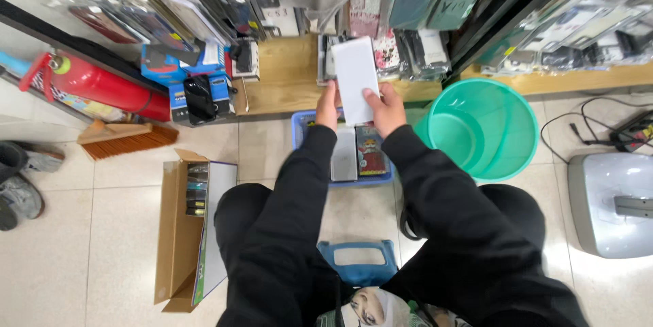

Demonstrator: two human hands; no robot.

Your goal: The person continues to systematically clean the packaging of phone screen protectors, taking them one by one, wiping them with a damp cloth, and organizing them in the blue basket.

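Note:
A flat white rectangular package [354, 75] is held up in front of me by both hands. My left hand [327, 107] grips its left lower edge and my right hand [385, 106] grips its right lower edge, thumb on the face. Below the hands lies a blue tray [297, 129] on the floor, holding several flat packaged phone cases, one grey and one with a red printed picture [371, 150]. Black sleeves cover both my arms. I am seated low, knees apart, above a small blue stool [357, 262].
A green plastic bucket [500, 129] stands right of the tray. An open cardboard box [185, 232] of packages lies at left, with a brush [126, 138] and red fire extinguisher [102, 85] beyond. Hanging phone cases fill the wooden shelves [286, 68] ahead. A grey device [609, 204] and cables sit at right.

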